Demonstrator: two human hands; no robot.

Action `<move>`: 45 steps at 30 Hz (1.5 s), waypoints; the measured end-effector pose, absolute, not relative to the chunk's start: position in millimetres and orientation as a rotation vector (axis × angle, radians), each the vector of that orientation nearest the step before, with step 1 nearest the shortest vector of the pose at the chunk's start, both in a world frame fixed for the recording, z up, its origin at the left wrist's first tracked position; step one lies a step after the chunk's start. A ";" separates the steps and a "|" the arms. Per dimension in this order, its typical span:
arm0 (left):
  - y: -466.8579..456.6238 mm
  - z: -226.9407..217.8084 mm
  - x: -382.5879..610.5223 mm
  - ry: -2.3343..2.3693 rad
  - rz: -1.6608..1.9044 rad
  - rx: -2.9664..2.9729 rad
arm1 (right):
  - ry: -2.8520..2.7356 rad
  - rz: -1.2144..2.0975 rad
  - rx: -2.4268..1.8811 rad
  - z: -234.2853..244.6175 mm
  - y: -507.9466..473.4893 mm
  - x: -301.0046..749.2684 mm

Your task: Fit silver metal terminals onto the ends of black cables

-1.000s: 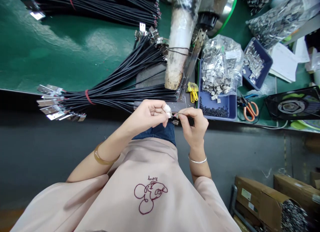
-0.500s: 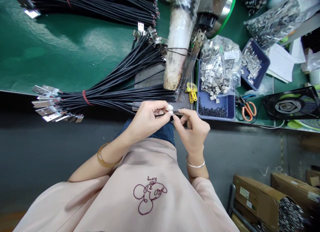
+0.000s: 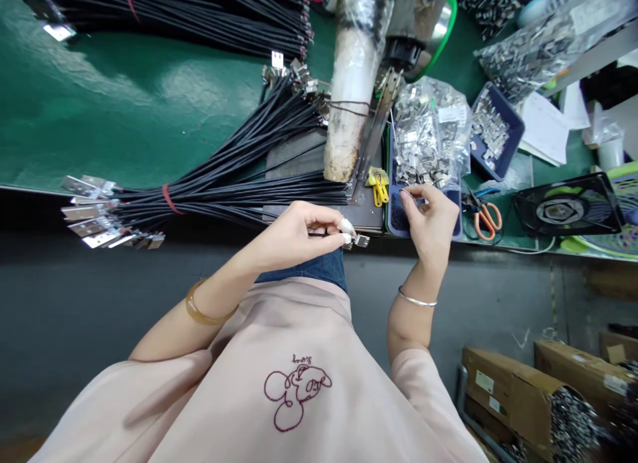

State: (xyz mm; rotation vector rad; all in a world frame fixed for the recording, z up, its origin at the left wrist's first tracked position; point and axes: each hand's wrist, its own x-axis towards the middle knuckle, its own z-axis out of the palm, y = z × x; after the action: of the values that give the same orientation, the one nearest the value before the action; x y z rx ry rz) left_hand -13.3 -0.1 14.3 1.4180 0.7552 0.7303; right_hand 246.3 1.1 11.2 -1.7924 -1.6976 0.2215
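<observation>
My left hand (image 3: 304,234) is closed in a pinch on a thin black wire with a small metal clip (image 3: 359,241) at its end, just off the bench's front edge. My right hand (image 3: 432,218) is over the blue tray (image 3: 454,225) of small black parts, fingers curled and pinching; what they hold is too small to name. A bag of silver metal clips (image 3: 429,143) sits at the tray's far end. A bundle of black wires (image 3: 234,190) tied with a red band lies to the left, its metal clips overhanging the edge.
A wrapped cylindrical machine part (image 3: 351,84) stands behind the hands. Yellow snips (image 3: 377,184), orange scissors (image 3: 482,217), a second blue tray of clips (image 3: 493,131) and a black fan (image 3: 563,210) lie on the green bench (image 3: 109,111). Cardboard boxes (image 3: 518,390) sit on the floor at the right.
My right hand has left the wire end and moved right and away to the blue tray. My left hand keeps its pinch on the wire with the clip.
</observation>
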 end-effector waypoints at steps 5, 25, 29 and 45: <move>3.5 11.9 -6.3 0.813 0.771 1.531 | -1.947 0.290 -1.813 8.0 23.3 269.0; 3.3 2.9 9.4 1.023 0.984 1.304 | -1.252 0.393 -1.381 20.8 -30.2 211.7; 3.4 4.9 10.8 1.017 1.007 1.250 | -1.348 0.648 -1.405 14.0 -38.6 192.0; 1.4 2.8 11.4 0.988 1.024 1.265 | -1.611 0.513 -1.554 7.9 -40.3 169.1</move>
State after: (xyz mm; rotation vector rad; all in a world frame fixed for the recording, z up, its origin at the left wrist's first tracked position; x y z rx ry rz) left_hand 11.4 1.4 2.8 1.2653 0.9883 1.0237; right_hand 169.1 -40.3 7.9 -1.5541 -1.6110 0.5127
